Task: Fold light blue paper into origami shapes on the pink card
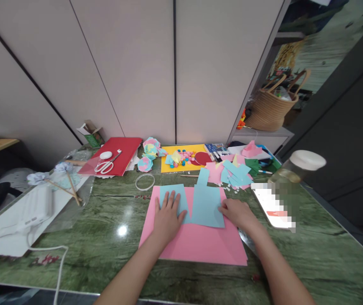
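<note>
Two light blue paper pieces lie side by side on a large pink sheet [200, 245]. My left hand [168, 214] rests flat on the left blue paper [181, 193], fingers spread, hiding much of it. At the lower right edge of the right blue paper [206, 207], my right hand [236, 213] has its fingers curled together, thumb and index closed on that edge. A narrow blue strip [203, 176] sticks out beyond the top of the right piece. Part of a shiny clear strip [248, 240] shows beneath my right wrist.
Paper scraps [236, 173] heap up behind my right hand. A phone [273, 207] and a lidded jar [298, 167] stand at right. Behind are a yellow sheet [167, 165], paper flowers [151, 150], a tape ring [145, 181] and scissors [105, 166] on a red folder [124, 148].
</note>
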Action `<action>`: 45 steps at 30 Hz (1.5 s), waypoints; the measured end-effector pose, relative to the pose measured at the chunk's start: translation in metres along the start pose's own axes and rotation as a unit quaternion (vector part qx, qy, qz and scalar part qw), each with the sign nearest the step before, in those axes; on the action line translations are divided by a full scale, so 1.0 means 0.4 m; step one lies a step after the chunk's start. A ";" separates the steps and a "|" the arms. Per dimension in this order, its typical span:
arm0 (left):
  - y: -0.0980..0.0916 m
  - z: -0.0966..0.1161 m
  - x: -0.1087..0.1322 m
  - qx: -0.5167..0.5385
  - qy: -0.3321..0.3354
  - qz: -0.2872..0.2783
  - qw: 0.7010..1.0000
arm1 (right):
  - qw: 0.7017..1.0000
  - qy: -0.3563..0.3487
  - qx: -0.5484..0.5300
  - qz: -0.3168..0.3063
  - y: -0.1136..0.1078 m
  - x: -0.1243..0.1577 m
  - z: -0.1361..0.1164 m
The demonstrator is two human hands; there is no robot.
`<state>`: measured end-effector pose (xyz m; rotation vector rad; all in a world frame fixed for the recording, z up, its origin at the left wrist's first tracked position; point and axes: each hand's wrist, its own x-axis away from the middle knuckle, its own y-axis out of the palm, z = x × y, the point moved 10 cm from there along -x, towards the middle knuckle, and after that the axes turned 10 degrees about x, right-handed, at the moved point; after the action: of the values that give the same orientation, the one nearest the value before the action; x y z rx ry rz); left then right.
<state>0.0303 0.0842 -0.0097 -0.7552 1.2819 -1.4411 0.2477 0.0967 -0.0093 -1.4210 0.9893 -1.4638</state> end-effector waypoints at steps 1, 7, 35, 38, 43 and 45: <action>0.000 0.000 0.000 0.000 0.000 0.002 1.000 | 1.000 -0.001 0.000 -0.001 0.000 0.000 0.000; 0.000 0.002 0.001 -0.003 0.000 -0.002 1.000 | 1.000 -0.005 -0.004 0.004 -0.007 0.004 0.000; 0.028 0.142 0.046 0.075 0.131 -0.078 0.985 | 0.875 0.019 -0.413 0.253 -0.190 -0.171 0.088; 0.029 0.172 0.051 0.084 0.158 -0.091 0.980 | 0.881 0.039 -0.399 0.253 -0.230 -0.244 0.058; -0.070 0.161 0.058 0.105 0.169 -0.075 0.977 | 0.899 0.039 -0.343 0.269 -0.310 -0.191 0.017; -0.147 0.140 0.078 0.134 0.161 -0.051 0.976 | 0.902 0.001 -0.326 0.284 -0.338 -0.094 -0.005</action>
<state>0.0567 0.0319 0.0545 -0.4222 1.2651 -1.8325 0.2393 0.1768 0.1058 -1.3830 1.8249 -0.7193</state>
